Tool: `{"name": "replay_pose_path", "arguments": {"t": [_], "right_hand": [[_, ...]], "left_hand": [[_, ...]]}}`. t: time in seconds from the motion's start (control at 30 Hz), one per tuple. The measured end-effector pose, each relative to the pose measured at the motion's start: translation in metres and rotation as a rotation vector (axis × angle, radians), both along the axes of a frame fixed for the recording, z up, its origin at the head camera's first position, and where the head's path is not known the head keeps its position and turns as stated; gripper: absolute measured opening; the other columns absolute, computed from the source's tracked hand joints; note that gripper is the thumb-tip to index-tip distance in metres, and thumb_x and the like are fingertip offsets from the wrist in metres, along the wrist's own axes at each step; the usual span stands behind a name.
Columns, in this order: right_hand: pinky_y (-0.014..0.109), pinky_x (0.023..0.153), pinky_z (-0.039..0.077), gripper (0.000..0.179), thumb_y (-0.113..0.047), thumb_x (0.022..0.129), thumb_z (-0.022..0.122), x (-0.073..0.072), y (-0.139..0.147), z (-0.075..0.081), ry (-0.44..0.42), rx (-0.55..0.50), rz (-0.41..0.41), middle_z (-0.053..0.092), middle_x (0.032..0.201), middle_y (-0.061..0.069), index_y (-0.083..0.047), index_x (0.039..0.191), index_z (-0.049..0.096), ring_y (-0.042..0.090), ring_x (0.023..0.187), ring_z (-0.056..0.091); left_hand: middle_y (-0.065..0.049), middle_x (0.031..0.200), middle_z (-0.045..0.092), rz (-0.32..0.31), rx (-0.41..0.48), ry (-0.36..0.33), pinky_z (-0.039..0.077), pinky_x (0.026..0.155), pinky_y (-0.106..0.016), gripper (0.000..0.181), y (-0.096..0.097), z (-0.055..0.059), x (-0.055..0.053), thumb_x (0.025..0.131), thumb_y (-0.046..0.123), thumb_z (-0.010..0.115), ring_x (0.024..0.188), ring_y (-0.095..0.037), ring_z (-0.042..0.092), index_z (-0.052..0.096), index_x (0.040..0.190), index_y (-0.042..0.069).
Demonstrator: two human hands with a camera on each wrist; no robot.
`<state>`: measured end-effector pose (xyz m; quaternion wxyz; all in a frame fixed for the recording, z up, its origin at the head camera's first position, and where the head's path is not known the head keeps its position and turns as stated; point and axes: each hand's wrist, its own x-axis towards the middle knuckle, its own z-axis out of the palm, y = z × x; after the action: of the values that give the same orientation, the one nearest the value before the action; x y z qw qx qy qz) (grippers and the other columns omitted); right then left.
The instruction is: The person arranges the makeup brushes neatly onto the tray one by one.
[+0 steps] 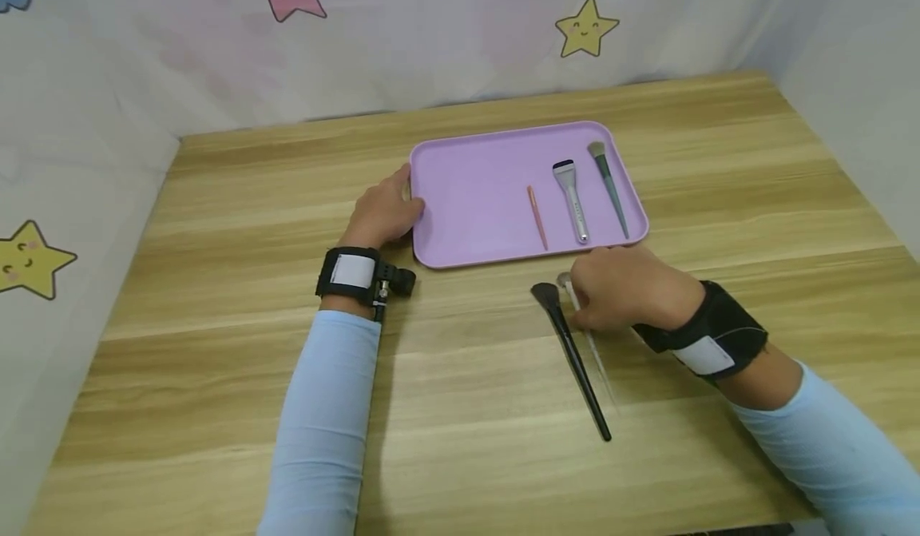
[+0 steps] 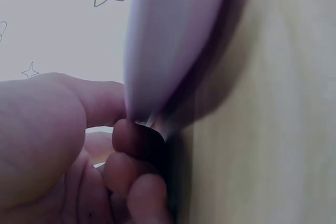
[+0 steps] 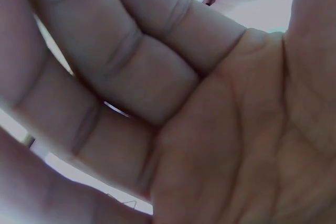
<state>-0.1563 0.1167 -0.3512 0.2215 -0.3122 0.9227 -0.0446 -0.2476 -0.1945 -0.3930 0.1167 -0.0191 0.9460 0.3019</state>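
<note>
My left hand point(image 1: 383, 212) grips the left rim of a lilac tray point(image 1: 467, 200). In the left wrist view the thumb lies on one side of the tray's edge point(image 2: 157, 40) and fingertips point(image 2: 137, 142) on the other. My right hand point(image 1: 624, 288) pinches a thin pale-handled makeup brush point(image 1: 598, 364) near its head, just in front of the tray. The thumb covers part of that brush. Beside it on the table lies a black makeup brush point(image 1: 575, 360). Only palm and curved fingers point(image 3: 152, 77) fill the right wrist view; the fingertips are hidden.
On the tray's right half lie a small pink brush point(image 1: 537, 218), a silver flat brush point(image 1: 573, 204) and a green-handled brush point(image 1: 611, 188). The wooden table point(image 1: 237, 200) meets a star-printed curtain point(image 1: 431, 41) at the back.
</note>
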Motion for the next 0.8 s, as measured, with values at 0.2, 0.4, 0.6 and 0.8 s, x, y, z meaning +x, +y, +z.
{"name": "replay_pose_path", "arguments": {"t": [0.2, 0.4, 0.6, 0.8], "right_hand": [[0.024, 0.041, 0.021, 0.04, -0.011, 0.075, 0.07, -0.0027, -0.0011, -0.0021, 0.003, -0.028, -0.021, 0.027, 0.047, -0.013, -0.019, 0.048, 0.041, 0.007, 0.045, 0.03], [0.027, 0.042, 0.029, 0.034, -0.015, 0.077, 0.071, -0.0065, -0.0033, -0.0019, 0.066, -0.074, -0.053, 0.039, 0.051, -0.01, -0.018, 0.05, 0.05, 0.011, 0.049, 0.04], [0.027, 0.043, 0.028, 0.036, -0.026, 0.082, 0.071, -0.0087, -0.0049, -0.0016, 0.121, -0.121, -0.1, 0.041, 0.051, -0.01, -0.019, 0.051, 0.054, 0.012, 0.05, 0.042], [0.027, 0.045, 0.019, 0.036, -0.021, 0.079, 0.069, -0.0091, -0.0053, 0.0, 0.166, -0.197, -0.147, 0.028, 0.052, -0.01, -0.019, 0.052, 0.044, 0.01, 0.05, 0.031]], "left_hand": [[-0.013, 0.153, 0.041, -0.003, 0.005, -0.01, 0.042, 0.078, -0.039, 0.072, -0.0031, -0.0011, -0.0017, 0.099, 0.026, 0.047, 0.106, -0.032, 0.053, 0.018, 0.163, 0.012], [-0.014, 0.155, 0.039, 0.009, 0.015, -0.014, 0.043, 0.085, -0.042, 0.072, -0.0076, -0.0029, -0.0012, 0.099, 0.026, 0.048, 0.116, -0.034, 0.05, 0.018, 0.163, 0.012], [-0.012, 0.158, 0.036, 0.009, 0.033, -0.016, 0.043, 0.081, -0.041, 0.072, -0.0072, -0.0059, 0.0003, 0.099, 0.026, 0.048, 0.118, -0.033, 0.049, 0.019, 0.163, 0.013], [-0.013, 0.161, 0.032, 0.003, 0.02, -0.006, 0.041, 0.095, -0.045, 0.072, -0.0048, -0.0063, -0.0003, 0.098, 0.027, 0.049, 0.125, -0.034, 0.044, 0.02, 0.163, 0.012]]}}
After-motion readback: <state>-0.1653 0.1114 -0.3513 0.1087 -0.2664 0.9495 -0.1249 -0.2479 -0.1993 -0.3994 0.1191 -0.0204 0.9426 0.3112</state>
